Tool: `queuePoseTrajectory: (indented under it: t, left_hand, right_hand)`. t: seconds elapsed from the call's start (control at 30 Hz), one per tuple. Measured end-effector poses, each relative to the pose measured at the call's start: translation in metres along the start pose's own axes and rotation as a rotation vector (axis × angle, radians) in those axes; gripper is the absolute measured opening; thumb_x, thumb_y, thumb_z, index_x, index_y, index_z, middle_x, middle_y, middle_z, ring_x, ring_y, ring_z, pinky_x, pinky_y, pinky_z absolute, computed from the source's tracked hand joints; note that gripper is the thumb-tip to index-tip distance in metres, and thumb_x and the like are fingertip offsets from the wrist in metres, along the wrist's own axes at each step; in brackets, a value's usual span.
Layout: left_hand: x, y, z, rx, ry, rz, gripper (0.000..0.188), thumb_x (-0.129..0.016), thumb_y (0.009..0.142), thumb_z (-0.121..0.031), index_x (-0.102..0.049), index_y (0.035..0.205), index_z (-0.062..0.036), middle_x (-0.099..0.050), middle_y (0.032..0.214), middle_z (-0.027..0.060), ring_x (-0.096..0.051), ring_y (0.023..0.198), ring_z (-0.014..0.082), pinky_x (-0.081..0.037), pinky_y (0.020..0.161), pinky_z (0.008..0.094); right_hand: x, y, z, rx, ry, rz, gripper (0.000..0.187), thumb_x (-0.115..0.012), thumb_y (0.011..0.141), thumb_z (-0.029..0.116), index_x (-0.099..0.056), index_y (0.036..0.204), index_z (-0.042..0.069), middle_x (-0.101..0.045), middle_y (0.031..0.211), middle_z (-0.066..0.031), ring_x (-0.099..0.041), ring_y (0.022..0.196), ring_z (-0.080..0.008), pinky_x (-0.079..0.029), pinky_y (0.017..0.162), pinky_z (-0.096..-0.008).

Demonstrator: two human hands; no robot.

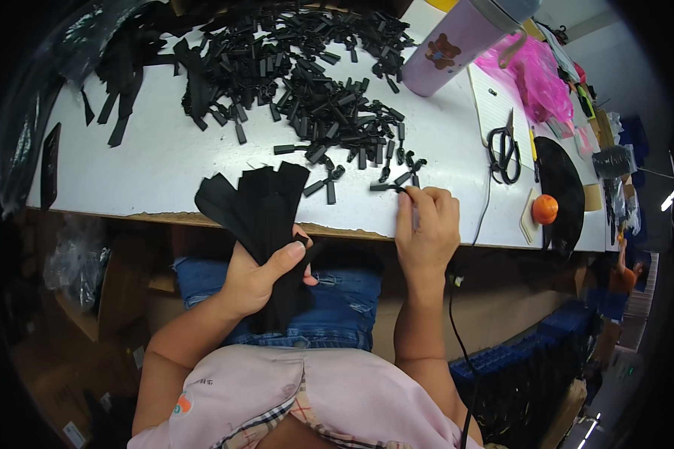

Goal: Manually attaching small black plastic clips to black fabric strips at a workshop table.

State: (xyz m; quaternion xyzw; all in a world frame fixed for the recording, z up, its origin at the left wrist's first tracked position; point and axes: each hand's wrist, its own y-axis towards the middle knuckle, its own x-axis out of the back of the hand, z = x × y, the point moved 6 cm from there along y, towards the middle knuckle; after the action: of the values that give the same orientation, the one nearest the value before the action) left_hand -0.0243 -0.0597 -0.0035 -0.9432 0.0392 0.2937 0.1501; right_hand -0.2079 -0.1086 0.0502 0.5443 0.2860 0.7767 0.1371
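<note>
My left hand (258, 273) is closed round a bundle of flat black fabric strips (266, 198), whose ends fan out over the table's near edge and hang down toward my lap. At the right, my right hand (428, 224) pinches a small black zipper pull (386, 188) with a dark rectangular tab, just above the white tabletop. Beyond both hands lies a large heap of similar black zipper pulls (329, 105), with several loose ones scattered at its near side. More black strips (120, 90) lie at the far left.
A lilac bottle (457, 45) stands behind the heap on the right. Black-handled scissors (505, 153), a notepad (483, 105), an orange fruit (544, 209) and a pink plastic bag (535, 75) lie at the right. A dark phone-like slab (50, 166) rests at the left edge.
</note>
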Motion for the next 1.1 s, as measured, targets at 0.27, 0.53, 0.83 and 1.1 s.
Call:
queuePoseTrajectory:
  t: [0.27, 0.53, 0.83, 1.1]
  left_hand:
    - [-0.002, -0.003, -0.011, -0.242, 0.453, -0.003, 0.017, -0.058, 0.079, -0.012, -0.052, 0.090, -0.0009, -0.053, 0.077, 0.0020, -0.050, 0.073, 0.0069, -0.042, 0.061, 0.0193]
    - [-0.007, -0.006, -0.012, -0.238, 0.289, 0.008, 0.017, -0.057, 0.078, -0.001, -0.054, 0.095, 0.0005, -0.056, 0.085, 0.0023, -0.052, 0.078, 0.0079, -0.043, 0.068, 0.0200]
    - [0.002, -0.006, -0.012, -0.339, 0.362, 0.000, 0.021, -0.057, 0.077, 0.000, -0.053, 0.097, 0.0008, -0.056, 0.089, 0.0046, -0.053, 0.079, 0.0090, -0.044, 0.069, 0.0214]
    - [0.003, -0.007, -0.012, -0.335, 0.338, -0.046, 0.018, -0.056, 0.079, -0.004, -0.053, 0.096, 0.0000, -0.055, 0.091, 0.0054, -0.052, 0.083, 0.0099, -0.043, 0.073, 0.0223]
  right_hand:
    - [-0.015, -0.013, 0.035, -0.302, 0.984, 0.289, 0.008, -0.060, 0.071, -0.001, -0.058, 0.080, -0.001, -0.056, 0.073, -0.0080, -0.054, 0.057, -0.0134, -0.043, 0.050, -0.0218]
    - [-0.006, -0.011, 0.067, 0.088, 0.997, 0.308, 0.018, -0.062, 0.066, -0.005, -0.060, 0.084, -0.001, -0.053, 0.075, -0.0081, -0.052, 0.059, -0.0152, -0.043, 0.051, -0.0232]
    - [-0.007, -0.018, 0.077, 0.233, 0.873, 0.268, 0.025, -0.060, 0.065, -0.010, -0.060, 0.089, -0.002, -0.052, 0.079, -0.0097, -0.051, 0.063, -0.0139, -0.042, 0.052, -0.0209]
    - [-0.031, -0.040, 0.067, -0.376, 1.295, 0.302, 0.009, -0.059, 0.073, -0.002, -0.055, 0.081, -0.003, -0.052, 0.075, -0.0048, -0.045, 0.056, -0.0045, -0.038, 0.049, -0.0167]
